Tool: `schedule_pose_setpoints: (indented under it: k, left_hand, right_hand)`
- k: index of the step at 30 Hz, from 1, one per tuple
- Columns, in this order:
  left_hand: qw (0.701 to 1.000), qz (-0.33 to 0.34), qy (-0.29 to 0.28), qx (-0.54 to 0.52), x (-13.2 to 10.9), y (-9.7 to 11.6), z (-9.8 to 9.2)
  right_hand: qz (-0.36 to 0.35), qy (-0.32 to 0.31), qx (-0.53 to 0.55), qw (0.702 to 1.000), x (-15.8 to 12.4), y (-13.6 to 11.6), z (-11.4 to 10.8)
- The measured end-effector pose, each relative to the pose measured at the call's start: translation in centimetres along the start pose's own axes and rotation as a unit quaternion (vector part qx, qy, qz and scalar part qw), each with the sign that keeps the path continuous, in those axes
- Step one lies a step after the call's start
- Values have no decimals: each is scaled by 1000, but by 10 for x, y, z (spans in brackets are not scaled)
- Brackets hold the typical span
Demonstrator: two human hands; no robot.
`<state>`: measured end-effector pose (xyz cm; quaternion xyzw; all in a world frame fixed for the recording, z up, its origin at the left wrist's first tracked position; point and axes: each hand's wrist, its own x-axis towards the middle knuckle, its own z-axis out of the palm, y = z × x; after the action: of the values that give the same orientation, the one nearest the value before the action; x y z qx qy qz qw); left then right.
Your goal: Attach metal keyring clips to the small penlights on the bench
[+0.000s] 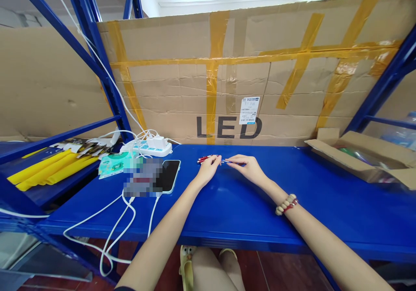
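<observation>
At the middle of the blue shelf, my left hand (209, 169) is closed round a slim red pen (202, 159) with shiny metal parts. Its fingers hide much of the pen, and I cannot tell if a second one lies beside it. Just to the right, my right hand (249, 168) pinches a thin slender piece (228, 161) between thumb and fingertips. That piece points left toward the pen's end; whether the two touch is too small to make out. A beaded bracelet (286, 204) circles my right wrist.
Left on the shelf (260, 221) lie a phone (170, 176), a blurred-out item (139, 180), a green packet (113, 164), a white power strip (162, 148) and loose white cables (133, 215). An open cardboard box (357, 161) stands right. Taped cardboard (175, 91) closes the back.
</observation>
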<state>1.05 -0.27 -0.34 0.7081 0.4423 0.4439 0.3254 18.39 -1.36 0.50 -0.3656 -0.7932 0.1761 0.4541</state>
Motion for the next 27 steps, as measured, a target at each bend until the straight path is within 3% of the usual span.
schedule_pose_setpoints:
  k: [7, 13, 27]
  left_hand:
    - [1000, 16, 14, 5, 2, -2, 0]
    - [999, 42, 13, 10, 2, -2, 0]
    - [995, 11, -38, -89, 0, -1, 8]
  right_hand:
    - [50, -44, 86, 994, 0, -2, 3]
    - [59, -15, 81, 995, 1, 1, 2]
    - [121, 8, 150, 981, 0, 4, 8]
